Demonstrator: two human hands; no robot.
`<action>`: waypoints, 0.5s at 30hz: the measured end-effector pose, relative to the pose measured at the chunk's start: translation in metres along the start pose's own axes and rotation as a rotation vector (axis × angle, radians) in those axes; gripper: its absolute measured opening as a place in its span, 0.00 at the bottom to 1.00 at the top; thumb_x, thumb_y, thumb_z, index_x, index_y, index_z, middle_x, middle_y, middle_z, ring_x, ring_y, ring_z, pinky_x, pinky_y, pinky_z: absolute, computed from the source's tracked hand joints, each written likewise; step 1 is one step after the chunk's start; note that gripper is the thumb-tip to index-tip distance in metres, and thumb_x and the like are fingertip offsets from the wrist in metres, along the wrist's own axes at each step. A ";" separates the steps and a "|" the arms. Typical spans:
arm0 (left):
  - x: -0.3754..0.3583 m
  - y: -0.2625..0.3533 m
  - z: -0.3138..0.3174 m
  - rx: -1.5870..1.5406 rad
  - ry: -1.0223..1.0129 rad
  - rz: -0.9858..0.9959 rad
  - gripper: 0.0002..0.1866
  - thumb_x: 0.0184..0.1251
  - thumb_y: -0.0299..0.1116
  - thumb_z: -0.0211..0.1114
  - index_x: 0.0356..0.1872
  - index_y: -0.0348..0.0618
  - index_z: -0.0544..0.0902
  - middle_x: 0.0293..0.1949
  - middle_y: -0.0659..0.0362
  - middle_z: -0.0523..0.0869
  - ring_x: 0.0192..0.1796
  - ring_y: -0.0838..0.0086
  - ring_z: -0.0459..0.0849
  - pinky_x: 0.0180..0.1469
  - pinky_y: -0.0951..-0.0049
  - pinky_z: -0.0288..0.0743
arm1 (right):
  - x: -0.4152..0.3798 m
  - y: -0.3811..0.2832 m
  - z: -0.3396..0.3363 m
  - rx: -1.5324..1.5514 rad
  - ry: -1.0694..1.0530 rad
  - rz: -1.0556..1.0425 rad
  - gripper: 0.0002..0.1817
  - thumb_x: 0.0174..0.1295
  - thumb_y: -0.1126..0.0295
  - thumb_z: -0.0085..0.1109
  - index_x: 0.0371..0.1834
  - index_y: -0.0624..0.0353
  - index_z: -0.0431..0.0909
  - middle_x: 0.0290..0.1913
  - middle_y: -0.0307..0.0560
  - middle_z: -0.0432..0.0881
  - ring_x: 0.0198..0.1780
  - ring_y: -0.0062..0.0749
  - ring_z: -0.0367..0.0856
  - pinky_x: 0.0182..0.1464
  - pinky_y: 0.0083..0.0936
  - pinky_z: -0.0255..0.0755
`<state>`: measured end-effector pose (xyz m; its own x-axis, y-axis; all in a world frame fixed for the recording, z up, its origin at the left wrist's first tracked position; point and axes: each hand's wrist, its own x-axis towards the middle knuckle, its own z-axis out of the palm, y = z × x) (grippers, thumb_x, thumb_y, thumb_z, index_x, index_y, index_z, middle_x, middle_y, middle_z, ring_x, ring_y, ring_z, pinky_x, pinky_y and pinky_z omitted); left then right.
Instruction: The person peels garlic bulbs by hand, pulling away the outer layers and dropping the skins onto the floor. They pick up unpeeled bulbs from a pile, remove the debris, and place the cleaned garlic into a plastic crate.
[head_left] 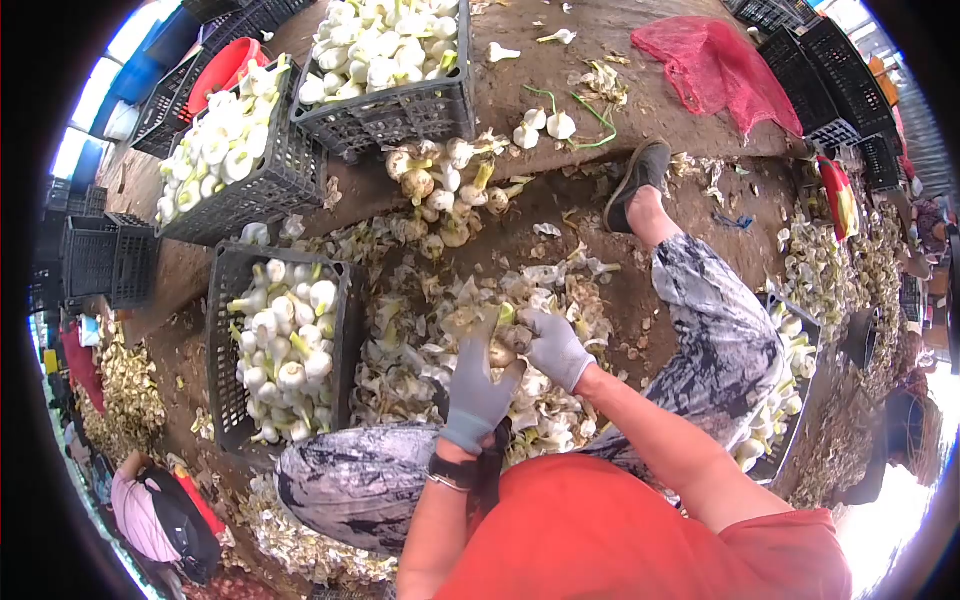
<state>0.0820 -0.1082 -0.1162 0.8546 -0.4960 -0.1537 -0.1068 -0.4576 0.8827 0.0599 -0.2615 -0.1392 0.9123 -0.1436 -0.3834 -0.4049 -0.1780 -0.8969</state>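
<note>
A garlic bulb point(508, 342) with a short greenish stem end is held between my gloved hands, above the pile of peelings. My left hand point(474, 388), in a grey glove, is closed round the bulb from the left. From the right, my right hand point(556, 347), also gloved in grey, has its bent fingers pressed against it. The fingers partly hide the bulb. Beyond my hands lies a heap of unpeeled garlic bulbs point(440, 190) with brownish skins. To the left, a black crate point(228, 405) holds many clean white garlic bulbs point(290, 345).
Loose garlic skins point(400, 350) cover the floor between my legs. Two more filled crates point(395, 122) stand at the upper left. Another filled crate point(800, 425) is beside my right leg. A red mesh sack point(705, 70) lies ahead. Another person point(145, 515) sits at the lower left.
</note>
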 end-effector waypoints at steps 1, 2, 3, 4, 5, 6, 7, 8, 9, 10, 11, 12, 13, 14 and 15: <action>-0.003 0.003 -0.001 0.004 0.005 0.007 0.34 0.59 0.31 0.65 0.68 0.36 0.66 0.58 0.43 0.75 0.62 0.50 0.72 0.66 0.62 0.64 | -0.007 -0.002 -0.001 0.000 0.001 -0.009 0.13 0.64 0.63 0.61 0.36 0.64 0.80 0.30 0.51 0.82 0.34 0.31 0.79 0.40 0.32 0.72; -0.005 0.004 -0.002 -0.012 -0.014 0.048 0.33 0.61 0.32 0.65 0.68 0.36 0.66 0.58 0.44 0.75 0.62 0.54 0.73 0.65 0.63 0.64 | -0.013 -0.004 -0.002 -0.045 0.028 -0.033 0.12 0.64 0.64 0.60 0.36 0.65 0.80 0.30 0.52 0.81 0.34 0.31 0.79 0.40 0.33 0.72; -0.008 0.005 -0.004 -0.026 -0.032 0.090 0.33 0.62 0.33 0.65 0.68 0.35 0.66 0.59 0.45 0.75 0.62 0.57 0.74 0.65 0.65 0.64 | -0.018 -0.006 -0.003 -0.089 0.055 -0.058 0.11 0.64 0.66 0.60 0.37 0.65 0.80 0.30 0.54 0.80 0.35 0.32 0.80 0.41 0.34 0.72; -0.011 0.003 -0.007 -0.082 -0.073 0.070 0.32 0.67 0.37 0.64 0.68 0.35 0.66 0.60 0.50 0.75 0.62 0.64 0.74 0.64 0.68 0.66 | -0.024 -0.004 -0.004 -0.069 0.068 -0.116 0.07 0.64 0.71 0.58 0.38 0.65 0.80 0.30 0.52 0.82 0.35 0.32 0.79 0.41 0.32 0.73; -0.016 0.005 -0.009 -0.072 -0.068 0.073 0.32 0.67 0.37 0.64 0.68 0.35 0.66 0.60 0.50 0.75 0.62 0.64 0.74 0.64 0.68 0.66 | -0.032 -0.005 -0.003 -0.062 0.066 -0.125 0.07 0.64 0.71 0.58 0.38 0.65 0.80 0.30 0.52 0.82 0.35 0.32 0.79 0.41 0.32 0.73; -0.019 0.012 -0.011 -0.313 -0.064 -0.023 0.31 0.69 0.40 0.62 0.68 0.36 0.66 0.61 0.52 0.74 0.61 0.65 0.74 0.63 0.69 0.68 | -0.040 -0.009 -0.002 0.077 0.090 -0.104 0.08 0.66 0.70 0.58 0.37 0.66 0.81 0.30 0.47 0.82 0.33 0.26 0.78 0.38 0.26 0.72; -0.022 0.019 -0.013 -0.555 -0.062 -0.118 0.31 0.70 0.43 0.61 0.68 0.37 0.66 0.61 0.53 0.74 0.61 0.67 0.74 0.62 0.70 0.69 | -0.047 -0.015 -0.002 0.217 0.114 -0.079 0.10 0.67 0.69 0.58 0.36 0.67 0.81 0.30 0.43 0.82 0.31 0.21 0.76 0.35 0.21 0.71; -0.026 0.033 -0.018 -0.640 -0.077 -0.144 0.29 0.73 0.44 0.56 0.69 0.39 0.65 0.61 0.55 0.74 0.59 0.69 0.75 0.58 0.71 0.72 | -0.052 -0.027 -0.006 0.508 0.049 0.135 0.12 0.67 0.66 0.60 0.39 0.67 0.81 0.31 0.41 0.82 0.31 0.19 0.78 0.33 0.18 0.72; -0.028 0.030 -0.016 -0.630 -0.077 -0.141 0.29 0.73 0.44 0.56 0.69 0.39 0.65 0.61 0.55 0.74 0.59 0.69 0.75 0.58 0.71 0.72 | -0.055 -0.031 -0.008 0.516 0.048 0.129 0.12 0.67 0.66 0.60 0.39 0.67 0.81 0.31 0.41 0.82 0.31 0.19 0.78 0.33 0.18 0.72; -0.029 0.021 -0.011 -0.704 -0.068 -0.185 0.28 0.74 0.43 0.54 0.68 0.39 0.65 0.61 0.55 0.74 0.58 0.70 0.75 0.56 0.71 0.73 | -0.057 -0.033 -0.011 0.600 0.001 0.158 0.13 0.66 0.65 0.61 0.41 0.66 0.80 0.30 0.40 0.82 0.30 0.19 0.78 0.32 0.18 0.72; -0.031 0.015 -0.008 -0.779 -0.060 -0.230 0.27 0.75 0.43 0.52 0.68 0.40 0.65 0.62 0.55 0.74 0.57 0.72 0.76 0.53 0.72 0.74 | -0.058 -0.035 -0.014 0.683 -0.047 0.189 0.14 0.66 0.64 0.62 0.43 0.66 0.80 0.30 0.39 0.81 0.29 0.19 0.78 0.32 0.18 0.72; -0.032 0.017 -0.009 -0.728 -0.091 -0.235 0.24 0.76 0.40 0.48 0.68 0.40 0.65 0.61 0.56 0.74 0.54 0.74 0.76 0.48 0.73 0.74 | -0.055 -0.041 -0.013 0.714 -0.060 0.191 0.16 0.64 0.62 0.65 0.45 0.64 0.79 0.28 0.36 0.80 0.26 0.19 0.77 0.31 0.18 0.71; -0.033 0.021 -0.009 -0.723 -0.094 -0.233 0.24 0.76 0.40 0.48 0.68 0.40 0.65 0.61 0.56 0.74 0.54 0.74 0.76 0.48 0.73 0.74 | -0.053 -0.043 -0.016 0.719 -0.058 0.187 0.16 0.64 0.62 0.65 0.45 0.64 0.79 0.28 0.36 0.80 0.26 0.19 0.77 0.31 0.18 0.71; -0.034 0.027 -0.009 -0.732 -0.086 -0.248 0.24 0.77 0.42 0.47 0.67 0.41 0.66 0.58 0.57 0.76 0.52 0.75 0.77 0.46 0.74 0.74 | -0.052 -0.045 -0.019 0.609 -0.119 0.176 0.11 0.65 0.69 0.61 0.45 0.64 0.80 0.28 0.37 0.81 0.26 0.17 0.76 0.29 0.18 0.70; -0.035 0.031 -0.008 -0.743 -0.075 -0.265 0.23 0.78 0.43 0.46 0.66 0.41 0.67 0.56 0.58 0.78 0.49 0.76 0.78 0.44 0.75 0.74 | -0.052 -0.046 -0.022 0.498 -0.181 0.165 0.09 0.66 0.75 0.58 0.46 0.63 0.82 0.28 0.37 0.81 0.27 0.16 0.74 0.27 0.18 0.69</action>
<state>0.0531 -0.0994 -0.0795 0.7646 -0.4998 -0.4068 0.4854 0.0315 0.8737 0.0300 -0.2671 -0.0737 0.8526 0.0469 -0.5205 -0.5063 0.3204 -0.8006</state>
